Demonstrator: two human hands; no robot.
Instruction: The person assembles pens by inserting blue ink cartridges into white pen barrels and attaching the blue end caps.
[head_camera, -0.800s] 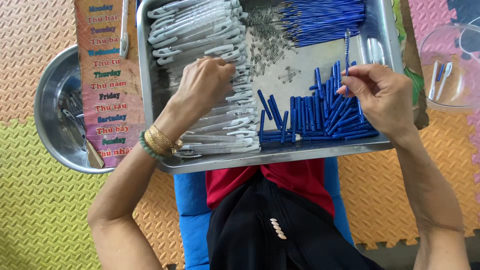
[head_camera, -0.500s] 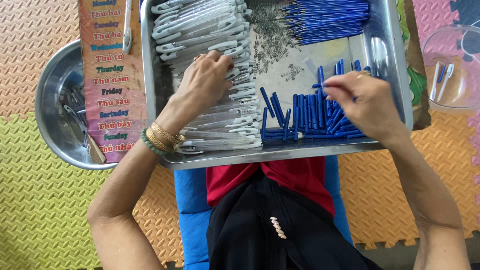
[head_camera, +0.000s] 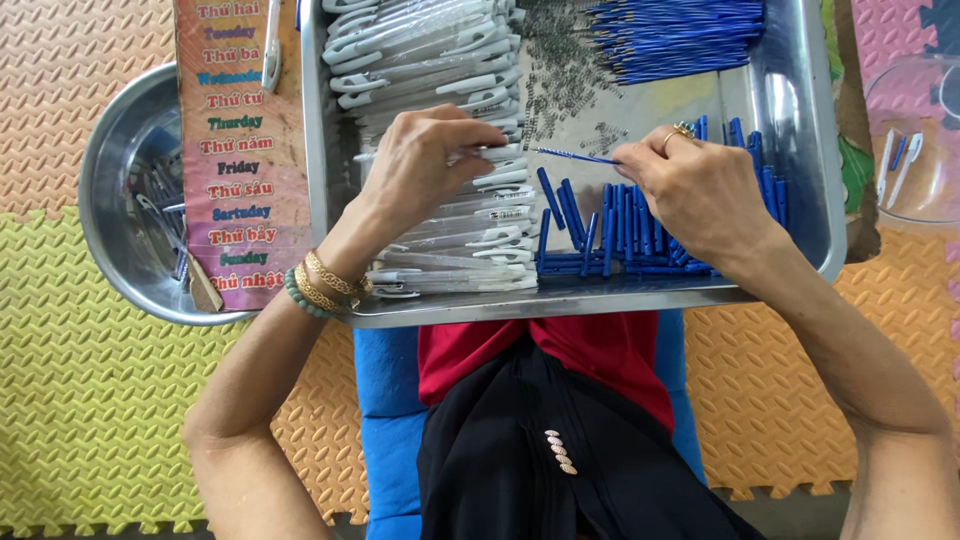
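Note:
A steel tray (head_camera: 800, 130) rests on my lap. My left hand (head_camera: 425, 170) lies over a stack of clear and white pen barrels (head_camera: 450, 230) and pinches one barrel at its tip. My right hand (head_camera: 695, 190) holds a thin blue refill (head_camera: 572, 155), whose point reaches toward the left hand's barrel. Short blue pen parts (head_camera: 610, 235) lie heaped in the tray under my right hand. A bundle of blue refills (head_camera: 680, 35) fills the tray's far right corner. Small metal springs (head_camera: 565, 70) are scattered in the tray's middle.
A round steel bowl (head_camera: 110, 190) with several pens stands left of the tray, partly under a printed paper chart (head_camera: 235, 150). A clear plastic container (head_camera: 915, 150) with a few pen pieces stands at the right. Coloured foam mats (head_camera: 90, 400) cover the floor.
My right hand has lifted from the blue parts heap with a refill and moved left. My left hand has drawn a barrel up and turned toward it.

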